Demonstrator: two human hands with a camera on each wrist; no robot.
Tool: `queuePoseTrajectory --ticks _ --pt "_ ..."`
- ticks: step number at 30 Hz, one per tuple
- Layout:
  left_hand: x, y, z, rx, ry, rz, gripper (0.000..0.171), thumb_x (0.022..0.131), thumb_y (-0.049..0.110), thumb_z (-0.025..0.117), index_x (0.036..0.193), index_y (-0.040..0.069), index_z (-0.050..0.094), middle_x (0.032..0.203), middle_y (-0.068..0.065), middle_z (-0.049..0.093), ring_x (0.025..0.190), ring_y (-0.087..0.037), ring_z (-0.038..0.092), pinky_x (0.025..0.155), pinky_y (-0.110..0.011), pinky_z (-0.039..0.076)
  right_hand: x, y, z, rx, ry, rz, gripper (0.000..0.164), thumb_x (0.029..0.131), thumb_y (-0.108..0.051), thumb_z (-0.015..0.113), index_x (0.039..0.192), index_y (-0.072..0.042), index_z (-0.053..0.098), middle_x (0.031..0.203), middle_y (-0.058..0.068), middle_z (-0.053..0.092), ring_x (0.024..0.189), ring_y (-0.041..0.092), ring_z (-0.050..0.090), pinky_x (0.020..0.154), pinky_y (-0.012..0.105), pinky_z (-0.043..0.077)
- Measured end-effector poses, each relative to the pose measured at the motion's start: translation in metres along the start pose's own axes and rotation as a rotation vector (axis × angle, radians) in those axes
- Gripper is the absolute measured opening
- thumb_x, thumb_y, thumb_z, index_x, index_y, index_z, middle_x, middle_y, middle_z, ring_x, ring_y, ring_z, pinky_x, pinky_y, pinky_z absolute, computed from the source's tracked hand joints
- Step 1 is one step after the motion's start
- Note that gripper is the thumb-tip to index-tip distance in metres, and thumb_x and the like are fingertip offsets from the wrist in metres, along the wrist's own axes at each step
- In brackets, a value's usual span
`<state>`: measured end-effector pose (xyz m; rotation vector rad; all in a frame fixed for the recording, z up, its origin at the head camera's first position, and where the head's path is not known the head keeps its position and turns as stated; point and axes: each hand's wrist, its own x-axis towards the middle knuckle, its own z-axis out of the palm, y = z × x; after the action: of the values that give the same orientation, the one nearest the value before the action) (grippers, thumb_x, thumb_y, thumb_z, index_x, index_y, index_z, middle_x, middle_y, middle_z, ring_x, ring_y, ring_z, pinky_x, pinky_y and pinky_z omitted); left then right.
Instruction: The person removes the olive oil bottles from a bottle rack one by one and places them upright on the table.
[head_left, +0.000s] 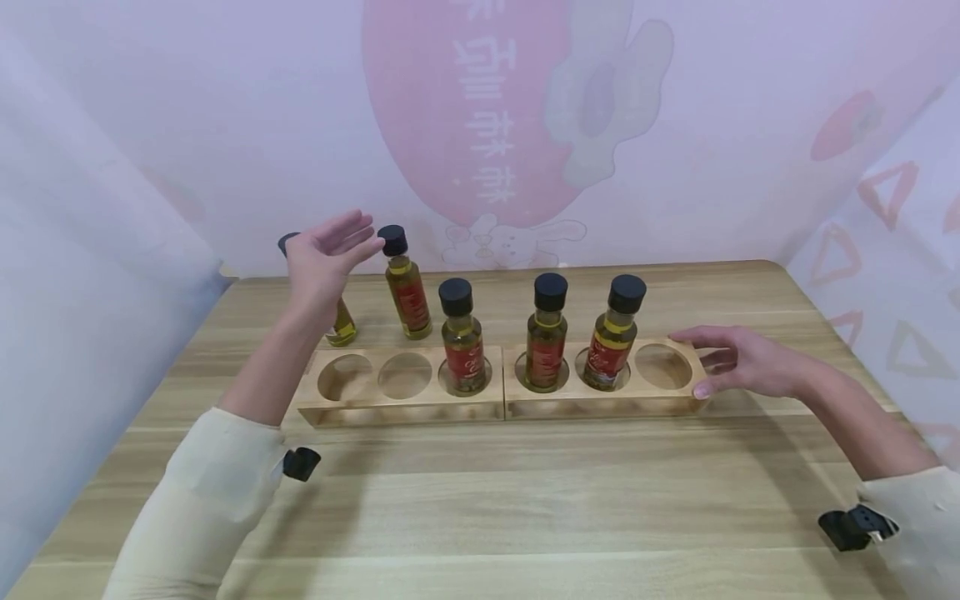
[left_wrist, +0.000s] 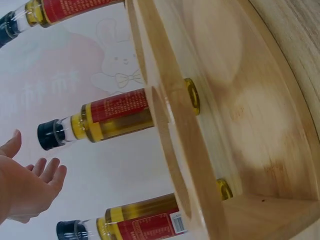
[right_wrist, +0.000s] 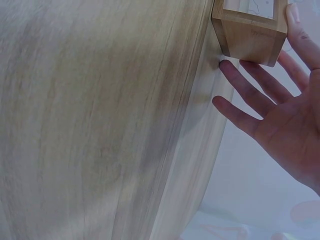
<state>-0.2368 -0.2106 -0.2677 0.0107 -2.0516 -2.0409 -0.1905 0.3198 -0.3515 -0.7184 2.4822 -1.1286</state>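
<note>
My left hand [head_left: 324, 265] is raised at the back left, fingers extended and thumb apart, with nothing in its grasp. It partly covers one oil bottle [head_left: 342, 327]; its thumb tip overlaps the black cap of another oil bottle [head_left: 411, 293] in the head view. Both stand behind the left wooden rack [head_left: 405, 406], whose right hole holds a bottle [head_left: 464, 354]. Two more bottles, one in the middle [head_left: 546, 350] and one beside it [head_left: 609, 346], sit in the right wooden rack [head_left: 600, 407]. My right hand [head_left: 757, 362] grips that rack's right end between thumb and index finger, other fingers spread.
Both racks stand end to end on the wood-grain table [head_left: 525, 500]. Holes without bottles show at the left rack's left and middle and the right rack's right. A printed curtain [head_left: 300, 125] hangs close behind the table and along its sides.
</note>
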Motion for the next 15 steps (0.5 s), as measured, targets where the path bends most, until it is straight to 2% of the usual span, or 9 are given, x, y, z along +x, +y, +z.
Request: queuePoseTrajectory --ticks 4,9,15 --pt "-0.006 0.005 -0.001 -0.031 -0.001 0.007 0.056 0.088 0.001 0.082 0.14 0.003 0.063 0.133 -0.008 0.071 0.129 -0.024 0.064 0.103 -0.023 0.053 0.001 0.001 0.0 0.003 -0.002 -0.007 0.077 0.083 -0.002 0.086 0.148 0.01 0.046 0.147 0.037 0.048 0.123 0.056 0.058 0.099 0.061 0.053" --pt "-0.013 0.01 0.001 -0.062 -0.007 0.072 0.048 0.085 -0.002 0.084 0.131 0.002 0.069 0.116 -0.003 0.078 0.116 -0.019 0.071 0.099 -0.023 0.056 0.0 0.002 0.0 -0.007 -0.001 -0.009 0.076 0.083 -0.003 0.086 0.148 0.01 0.047 0.148 0.036 0.048 0.125 0.057 0.057 0.099 0.06 0.053" --pt "-0.024 0.015 0.01 -0.047 -0.05 0.138 0.039 0.086 0.0 0.084 0.123 0.002 0.073 0.115 -0.006 0.078 0.105 -0.013 0.073 0.096 -0.022 0.057 0.0 0.003 -0.002 -0.006 -0.002 -0.013 0.077 0.083 -0.002 0.086 0.147 0.01 0.046 0.147 0.037 0.048 0.123 0.056 0.058 0.099 0.06 0.054"
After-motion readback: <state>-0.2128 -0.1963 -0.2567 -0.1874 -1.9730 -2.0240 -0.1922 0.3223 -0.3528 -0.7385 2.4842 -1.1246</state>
